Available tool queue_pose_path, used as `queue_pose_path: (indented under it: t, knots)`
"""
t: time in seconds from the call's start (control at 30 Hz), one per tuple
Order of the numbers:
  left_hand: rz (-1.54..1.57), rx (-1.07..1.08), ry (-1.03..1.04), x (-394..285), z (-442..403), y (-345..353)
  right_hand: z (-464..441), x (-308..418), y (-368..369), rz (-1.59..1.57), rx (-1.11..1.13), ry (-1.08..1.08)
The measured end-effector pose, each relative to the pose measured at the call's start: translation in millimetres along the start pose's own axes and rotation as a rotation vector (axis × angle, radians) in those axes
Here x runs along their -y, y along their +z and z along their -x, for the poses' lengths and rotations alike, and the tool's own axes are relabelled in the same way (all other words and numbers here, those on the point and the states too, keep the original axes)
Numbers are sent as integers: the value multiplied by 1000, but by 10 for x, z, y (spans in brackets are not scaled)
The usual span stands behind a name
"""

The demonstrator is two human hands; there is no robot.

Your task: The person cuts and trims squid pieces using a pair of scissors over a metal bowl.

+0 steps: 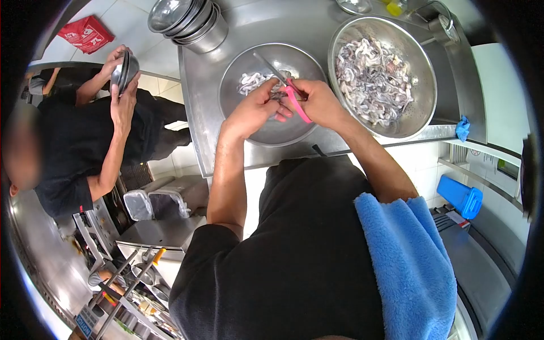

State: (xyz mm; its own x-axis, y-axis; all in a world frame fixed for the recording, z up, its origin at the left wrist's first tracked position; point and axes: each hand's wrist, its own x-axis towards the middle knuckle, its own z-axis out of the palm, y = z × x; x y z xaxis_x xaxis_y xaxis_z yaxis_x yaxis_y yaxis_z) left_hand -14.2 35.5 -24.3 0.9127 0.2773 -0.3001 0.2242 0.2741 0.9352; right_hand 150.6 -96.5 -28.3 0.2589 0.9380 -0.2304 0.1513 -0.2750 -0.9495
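Note:
My right hand (pixel 321 103) is closed round the pink handles of a pair of scissors (pixel 298 104), whose metal blades point up and to the left. Close beside it, my left hand (pixel 252 111) pinches a small greyish piece of squid (pixel 279 96), partly hidden by the fingers. Both hands are over a wide steel bowl (pixel 243 126). Whitish squid pieces (pixel 249 83) lie inside that bowl, beyond my left hand. To the right, a larger perforated steel basin (pixel 426 107) holds a heap of grey and white squid (pixel 374 82).
A stack of steel bowls (pixel 195 28) stands at the counter's (pixel 199 102) back left. On the left, a co-worker (pixel 90 130) holds small metal bowls (pixel 123 72). A blue cloth (pixel 463 128) lies at the right edge, and a blue towel (pixel 408 260) hangs over my shoulder.

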Motion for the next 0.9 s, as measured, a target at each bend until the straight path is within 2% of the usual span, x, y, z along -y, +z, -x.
queue_pose_path:
  t: [0.13,0.23,0.33,0.43,0.53,0.63,0.73,0.83,0.9]
  knots:
    - [-100,-57,-53,-70,25,41,-40,13,-62,82,10,40]
    - [-331,-262,-83,-9,20,51,-67,17,-117,74,27,10]
    - [-946,-291,-75,-106,78,0,-84,86,-165,100,37,74]
    - [-1060,-379,-11,159,2,-120,-120,13,-200,98,20,103]
    - [-1220,-415,-70,198,-116,-137,-76,85,-205,32,-51,97]
    - [-1245,-479,-151,32,-116,-38,-17,275,-271,53,-48,149]
    - [-1255,-608,86,-65,-68,21,-20,235,-284,-2,-83,135]
    - [-703,-536,356,-83,-99,37,-33,281,-355,-65,-16,185]
    - [-477,-348,310,-187,-45,120,-17,306,-351,-104,-21,182]
